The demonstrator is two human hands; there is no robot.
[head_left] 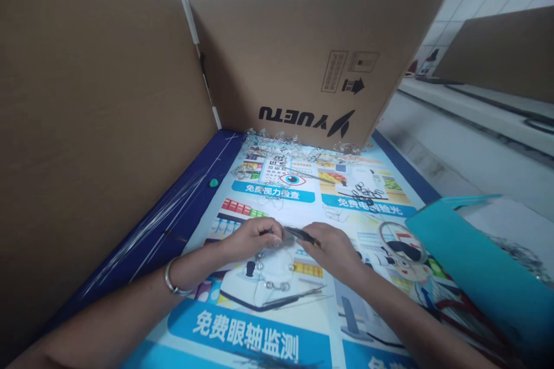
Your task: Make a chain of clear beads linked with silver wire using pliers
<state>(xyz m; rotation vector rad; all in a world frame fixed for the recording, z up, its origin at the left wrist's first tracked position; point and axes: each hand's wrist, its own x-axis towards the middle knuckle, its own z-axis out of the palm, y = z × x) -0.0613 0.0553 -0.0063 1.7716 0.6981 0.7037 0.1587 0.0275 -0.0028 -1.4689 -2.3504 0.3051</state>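
Pinched between the fingers of my left hand (255, 237) is a thin wire loop with small clear rings (284, 286), which hangs down over the printed sheet. My right hand (331, 248) is closed around a pair of pliers (308, 237). The jaws of the pliers point left and meet the wire at my left fingertips, though the exact point of contact is too small to make out. Just below the loop lies a bundle of thin straight wires (298, 298). Farther back is a small cluster of dark wire rings (367, 192).
Cardboard panels (303, 57) wall off the back and left. Along the back panel lie many shiny wire pieces (298, 147). Long wires (151, 230) run down the blue left edge, near a small green object (213, 183). A teal box (480, 265) holding wire pieces stands at right.
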